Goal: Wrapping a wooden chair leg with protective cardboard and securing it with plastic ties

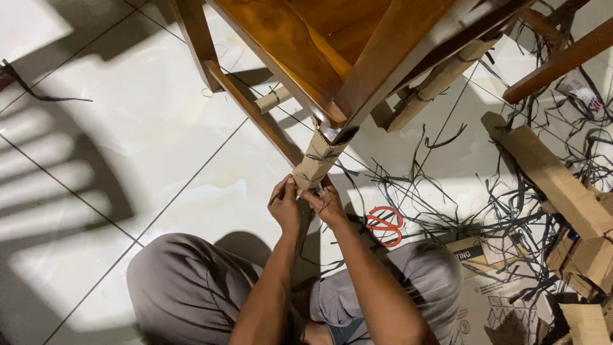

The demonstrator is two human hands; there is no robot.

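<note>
A brown wooden chair (300,38) stands over me, and its near leg is wrapped in a cardboard sleeve (318,158) tied with black strap. My left hand (285,206) pinches the sleeve's lower end from the left. My right hand (327,203) grips the same lower end from the right, fingers closed on the cardboard. Both hands meet at the foot of the leg, just above my knees in grey trousers (185,287).
Red-handled scissors (385,225) lie on the white tiled floor (128,128) right of my hands. Tangled black strapping (511,204) spreads to the right. Folded cardboard pieces (555,179) and a printed cardboard sheet (491,294) lie at the right. Other wrapped legs (440,76) are behind.
</note>
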